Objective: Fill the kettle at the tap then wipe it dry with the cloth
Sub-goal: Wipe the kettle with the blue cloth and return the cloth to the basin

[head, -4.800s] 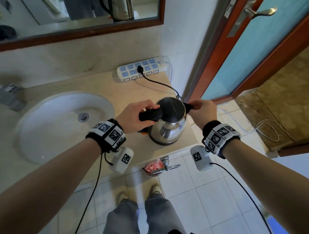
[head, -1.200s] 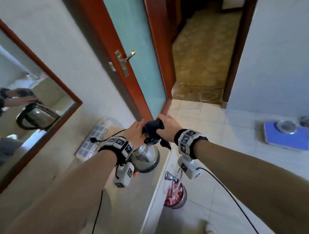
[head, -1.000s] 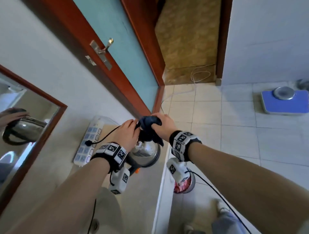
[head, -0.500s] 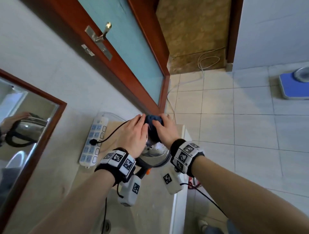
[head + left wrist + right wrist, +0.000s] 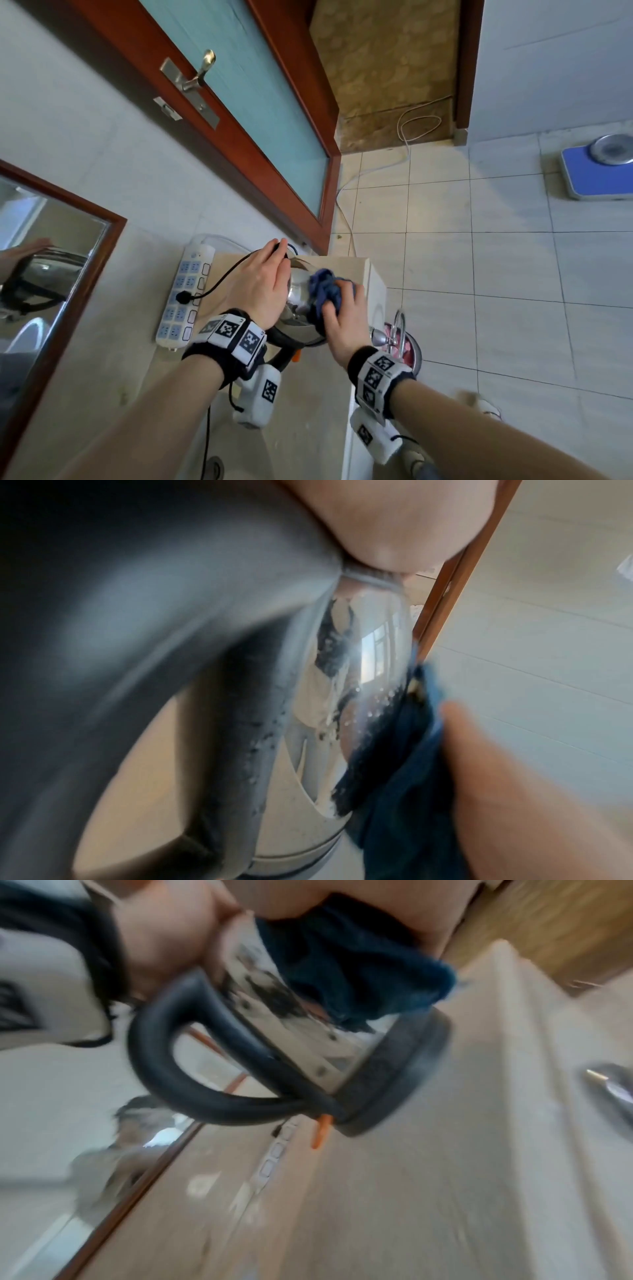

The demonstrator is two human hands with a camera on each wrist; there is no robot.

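Note:
The steel kettle (image 5: 297, 305) with its black handle (image 5: 178, 1047) stands on the beige counter (image 5: 359, 270) near its right end. My left hand (image 5: 260, 284) lies flat over the kettle's top, fingers reaching toward the far rim. Bunched in my right hand (image 5: 346, 318) is the dark blue cloth (image 5: 325, 291), which I press against the kettle's right side. In the left wrist view, water drops dot the shiny wall (image 5: 359, 669) beside the cloth (image 5: 394, 764). The right wrist view is blurred; it shows the cloth (image 5: 342, 969) against the kettle (image 5: 308, 1042).
A white power strip (image 5: 185, 294) with a black plug and cord (image 5: 219, 281) lies against the wall left of the kettle. A mirror (image 5: 41, 274) hangs at left. The counter edge drops to tiled floor, with a metal bin (image 5: 407, 349) below. A blue scale (image 5: 599, 171) sits far right.
My right hand has slid the cloth from the kettle's top down onto its right side. My left hand stays over the top. The head view has shifted.

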